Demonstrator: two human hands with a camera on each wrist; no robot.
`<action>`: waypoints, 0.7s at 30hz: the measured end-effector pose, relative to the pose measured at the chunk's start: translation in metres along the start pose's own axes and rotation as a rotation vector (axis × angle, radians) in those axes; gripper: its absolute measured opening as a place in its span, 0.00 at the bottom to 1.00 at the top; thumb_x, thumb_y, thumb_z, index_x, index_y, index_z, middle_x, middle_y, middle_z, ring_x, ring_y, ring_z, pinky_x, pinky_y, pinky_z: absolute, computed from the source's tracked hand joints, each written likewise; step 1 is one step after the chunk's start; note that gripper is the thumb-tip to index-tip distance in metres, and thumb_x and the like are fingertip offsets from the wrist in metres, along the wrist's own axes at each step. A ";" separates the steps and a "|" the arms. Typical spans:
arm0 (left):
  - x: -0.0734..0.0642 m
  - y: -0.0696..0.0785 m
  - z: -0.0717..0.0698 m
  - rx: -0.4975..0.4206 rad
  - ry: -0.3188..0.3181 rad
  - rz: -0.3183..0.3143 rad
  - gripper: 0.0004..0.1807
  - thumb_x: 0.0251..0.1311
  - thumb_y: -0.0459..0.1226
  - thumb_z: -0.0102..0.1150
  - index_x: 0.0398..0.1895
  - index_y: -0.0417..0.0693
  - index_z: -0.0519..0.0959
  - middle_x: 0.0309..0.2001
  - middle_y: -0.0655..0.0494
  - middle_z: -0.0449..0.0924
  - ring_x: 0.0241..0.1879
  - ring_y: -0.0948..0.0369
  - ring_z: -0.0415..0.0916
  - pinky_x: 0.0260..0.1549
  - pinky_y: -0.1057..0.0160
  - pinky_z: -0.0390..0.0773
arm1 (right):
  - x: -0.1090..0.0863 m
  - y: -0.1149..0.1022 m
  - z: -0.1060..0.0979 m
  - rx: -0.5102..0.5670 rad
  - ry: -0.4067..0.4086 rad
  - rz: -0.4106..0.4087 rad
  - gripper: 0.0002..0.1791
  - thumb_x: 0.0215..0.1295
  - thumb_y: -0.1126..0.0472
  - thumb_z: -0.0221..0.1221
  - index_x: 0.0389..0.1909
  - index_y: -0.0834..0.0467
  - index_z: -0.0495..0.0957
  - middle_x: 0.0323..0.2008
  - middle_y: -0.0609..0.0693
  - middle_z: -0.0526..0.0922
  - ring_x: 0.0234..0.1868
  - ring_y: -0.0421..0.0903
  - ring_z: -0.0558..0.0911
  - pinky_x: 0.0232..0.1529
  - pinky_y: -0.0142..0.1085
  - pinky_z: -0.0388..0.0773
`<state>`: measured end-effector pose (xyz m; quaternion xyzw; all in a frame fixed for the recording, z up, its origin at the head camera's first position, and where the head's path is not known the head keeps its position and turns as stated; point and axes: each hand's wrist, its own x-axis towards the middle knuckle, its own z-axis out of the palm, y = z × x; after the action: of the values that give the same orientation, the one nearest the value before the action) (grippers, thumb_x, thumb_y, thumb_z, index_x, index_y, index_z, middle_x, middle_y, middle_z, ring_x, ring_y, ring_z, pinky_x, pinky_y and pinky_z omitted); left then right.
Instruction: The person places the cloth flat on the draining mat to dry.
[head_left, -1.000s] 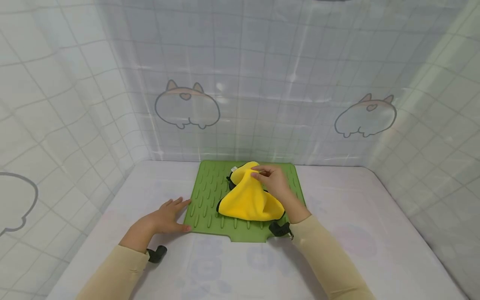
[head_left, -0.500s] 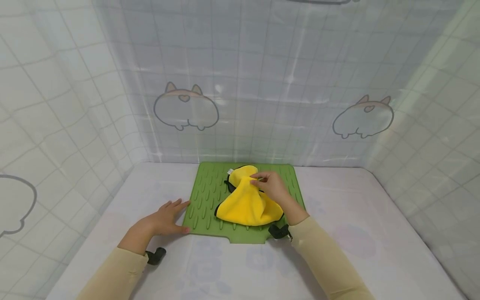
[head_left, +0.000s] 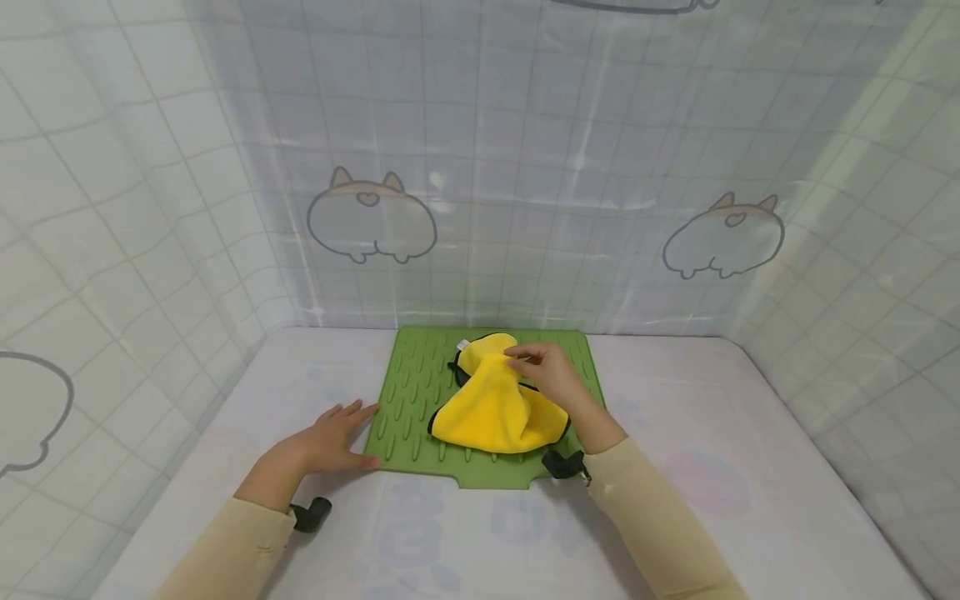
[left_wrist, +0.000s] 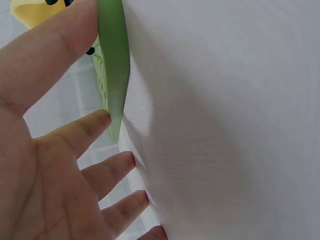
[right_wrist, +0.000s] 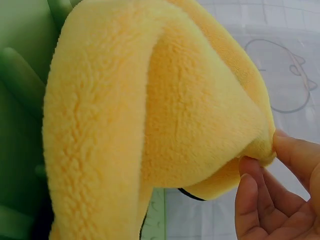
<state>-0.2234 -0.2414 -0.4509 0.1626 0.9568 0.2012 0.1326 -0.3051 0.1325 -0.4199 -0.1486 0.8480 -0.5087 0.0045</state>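
A fluffy yellow cloth [head_left: 483, 412] with black edging and a small white tag lies bunched on a green ribbed mat [head_left: 408, 400]. My right hand [head_left: 551, 375] pinches a raised fold of it between thumb and fingertips. In the right wrist view that fold of yellow cloth [right_wrist: 195, 100] rises to a peak at the fingers. My left hand [head_left: 330, 442] lies spread at the mat's left edge, thumb on the near corner. The left wrist view shows its thumb and index fingertip against the side of the green mat [left_wrist: 116, 65], the other fingers straight beyond it.
The mat lies on a pale, faintly patterned table covering [head_left: 675, 450]. White grid-printed sheets [head_left: 517, 167] with cartoon animal outlines stand behind and on both sides. A black device [head_left: 564, 464] sits at the right wrist, another [head_left: 312, 514] at the left.
The right hand has lowered the pinched fold slightly toward the mat, and the cloth sits a little flatter. The left hand stays at the mat's edge.
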 end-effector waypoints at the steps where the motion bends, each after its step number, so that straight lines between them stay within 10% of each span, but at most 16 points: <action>1: 0.000 0.000 0.000 0.001 0.001 0.002 0.54 0.53 0.57 0.72 0.76 0.39 0.59 0.73 0.26 0.52 0.69 0.23 0.45 0.61 0.23 0.54 | -0.001 0.000 -0.001 0.003 0.001 -0.004 0.13 0.69 0.58 0.63 0.51 0.56 0.86 0.51 0.52 0.85 0.43 0.49 0.84 0.48 0.49 0.83; 9: 0.000 -0.001 0.000 -0.002 -0.002 0.006 0.54 0.53 0.56 0.72 0.76 0.39 0.58 0.74 0.26 0.51 0.70 0.23 0.45 0.61 0.23 0.54 | -0.008 0.002 -0.013 0.078 0.008 -0.002 0.14 0.69 0.58 0.63 0.51 0.59 0.86 0.50 0.55 0.86 0.50 0.57 0.84 0.54 0.55 0.80; 21: 0.001 -0.001 0.003 -0.020 -0.005 -0.011 0.54 0.53 0.56 0.72 0.77 0.40 0.58 0.74 0.28 0.50 0.71 0.25 0.44 0.62 0.24 0.53 | -0.020 0.015 -0.030 -0.106 0.047 0.036 0.15 0.70 0.53 0.63 0.52 0.54 0.85 0.51 0.50 0.85 0.51 0.51 0.82 0.50 0.48 0.81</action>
<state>-0.2238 -0.2409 -0.4540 0.1564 0.9554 0.2094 0.1377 -0.2944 0.1700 -0.4211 -0.1216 0.8762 -0.4661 -0.0141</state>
